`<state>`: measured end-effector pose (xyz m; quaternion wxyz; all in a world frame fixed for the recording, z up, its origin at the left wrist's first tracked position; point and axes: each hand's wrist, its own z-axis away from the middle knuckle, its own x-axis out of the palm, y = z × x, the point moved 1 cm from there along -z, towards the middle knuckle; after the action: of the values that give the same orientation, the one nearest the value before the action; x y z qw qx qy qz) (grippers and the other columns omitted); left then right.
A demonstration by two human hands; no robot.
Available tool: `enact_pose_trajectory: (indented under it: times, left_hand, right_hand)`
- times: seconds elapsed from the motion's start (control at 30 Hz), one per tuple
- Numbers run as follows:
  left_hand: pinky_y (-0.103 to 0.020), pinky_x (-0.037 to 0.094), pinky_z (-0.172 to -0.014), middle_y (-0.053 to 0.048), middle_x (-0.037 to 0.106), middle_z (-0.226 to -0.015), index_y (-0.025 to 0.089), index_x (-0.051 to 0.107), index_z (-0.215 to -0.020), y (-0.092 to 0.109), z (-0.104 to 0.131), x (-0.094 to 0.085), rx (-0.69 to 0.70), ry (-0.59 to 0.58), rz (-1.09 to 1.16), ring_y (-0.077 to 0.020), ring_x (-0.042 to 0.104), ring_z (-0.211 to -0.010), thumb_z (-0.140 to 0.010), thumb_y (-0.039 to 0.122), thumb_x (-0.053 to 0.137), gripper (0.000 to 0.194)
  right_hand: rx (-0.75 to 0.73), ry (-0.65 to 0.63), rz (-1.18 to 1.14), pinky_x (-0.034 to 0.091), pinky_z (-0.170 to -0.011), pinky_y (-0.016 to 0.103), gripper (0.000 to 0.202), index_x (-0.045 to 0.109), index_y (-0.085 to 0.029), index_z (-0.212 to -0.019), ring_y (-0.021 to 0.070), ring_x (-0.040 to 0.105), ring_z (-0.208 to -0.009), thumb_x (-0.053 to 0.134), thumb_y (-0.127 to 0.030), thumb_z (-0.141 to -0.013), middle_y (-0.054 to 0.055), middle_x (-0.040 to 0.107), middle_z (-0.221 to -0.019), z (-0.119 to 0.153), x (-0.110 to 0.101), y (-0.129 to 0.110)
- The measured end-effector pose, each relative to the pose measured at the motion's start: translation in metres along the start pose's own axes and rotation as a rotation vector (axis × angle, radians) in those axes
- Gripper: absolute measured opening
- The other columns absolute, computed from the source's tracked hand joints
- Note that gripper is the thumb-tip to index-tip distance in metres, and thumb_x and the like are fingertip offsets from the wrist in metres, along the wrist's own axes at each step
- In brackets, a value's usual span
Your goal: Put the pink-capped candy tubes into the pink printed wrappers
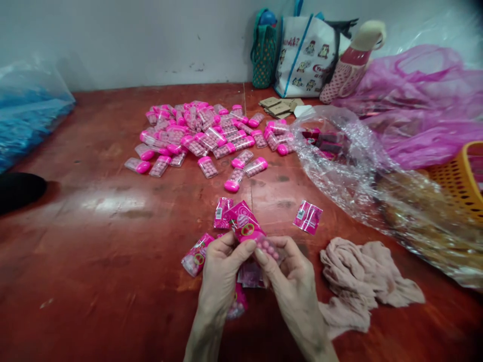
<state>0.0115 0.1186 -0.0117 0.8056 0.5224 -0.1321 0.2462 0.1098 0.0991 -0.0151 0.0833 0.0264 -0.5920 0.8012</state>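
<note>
Both hands hold one small clear container of pink balls (268,247), partly covered by a pink printed sleeve (245,221). My left hand (226,261) pinches the sleeve side between thumb and fingers. On the clear end, my right hand (290,271) closes its thumb and fingers. A sleeved container (196,255) lies left of my left hand, and another (237,301) is partly hidden beneath the hands. Flat pink sleeves lie on the red surface, one above the hands (222,212) and one to the right (308,217).
Many pink-capped containers (207,133) are piled farther back on the red surface (94,241). A crumpled cloth (358,276) lies at right, near clear plastic (339,186) and a yellow basket (460,176). Bags (305,55) stand by the wall; a dark rounded object (20,191) is at left.
</note>
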Motion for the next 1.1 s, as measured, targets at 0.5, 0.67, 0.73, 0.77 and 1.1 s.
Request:
enact_pose_trajectory:
  times: [0.5,0.67,0.73,0.77,1.1]
  left_hand:
    - [-0.023,0.046,-0.046,-0.003,0.065,-0.063,0.014,0.062,-0.069,-0.002,0.001,0.009,0.033,0.085,0.121,-0.0143,0.059,-0.055,-0.064,0.028,0.072,0.018]
    - [-0.019,0.036,-0.029,-0.002,0.062,-0.059,0.013,0.060,-0.071,-0.006,0.002,0.010,-0.087,-0.013,0.074,-0.0092,0.050,-0.036,-0.073,0.026,0.064,0.014]
    - [-0.017,0.032,-0.025,-0.001,0.061,-0.058,0.013,0.060,-0.071,-0.009,0.002,0.010,-0.127,-0.029,0.080,-0.0064,0.044,-0.030,-0.074,0.027,0.063,0.015]
    - [-0.016,0.029,-0.024,-0.001,0.061,-0.057,0.013,0.060,-0.072,-0.011,0.002,0.010,-0.146,-0.018,0.088,-0.0052,0.041,-0.029,-0.074,0.027,0.063,0.015]
    - [-0.014,0.021,-0.026,0.004,0.049,-0.046,0.012,0.059,-0.065,-0.010,-0.001,0.011,-0.238,0.023,0.136,-0.0020,0.034,-0.028,-0.070,0.029,0.066,0.019]
  right_hand:
    - [0.004,-0.041,-0.015,0.037,-0.042,0.019,0.026,0.054,-0.015,-0.103,0.0085,0.045,-0.043,0.053,-0.034,-0.084,-0.004,0.051,-0.052,0.011,-0.004,0.003]
    - [-0.038,0.051,0.054,0.038,-0.037,0.019,0.029,0.058,-0.014,-0.103,0.0089,0.044,-0.037,0.053,-0.034,-0.083,-0.004,0.051,-0.047,0.011,0.002,0.010]
    - [-0.083,0.128,0.110,0.045,-0.041,0.020,0.029,0.059,-0.015,-0.104,0.0113,0.053,-0.043,0.054,-0.032,-0.082,0.002,0.061,-0.058,0.012,0.003,0.012]
    - [-0.116,0.162,0.134,0.049,-0.046,0.021,0.029,0.060,-0.015,-0.105,0.0135,0.059,-0.051,0.055,-0.031,-0.081,0.005,0.066,-0.067,0.012,0.004,0.013]
    - [0.013,0.063,-0.136,0.047,-0.039,0.018,0.016,0.062,-0.016,-0.080,0.0105,0.057,-0.041,0.062,-0.031,-0.076,-0.001,0.063,-0.058,-0.003,0.006,0.016]
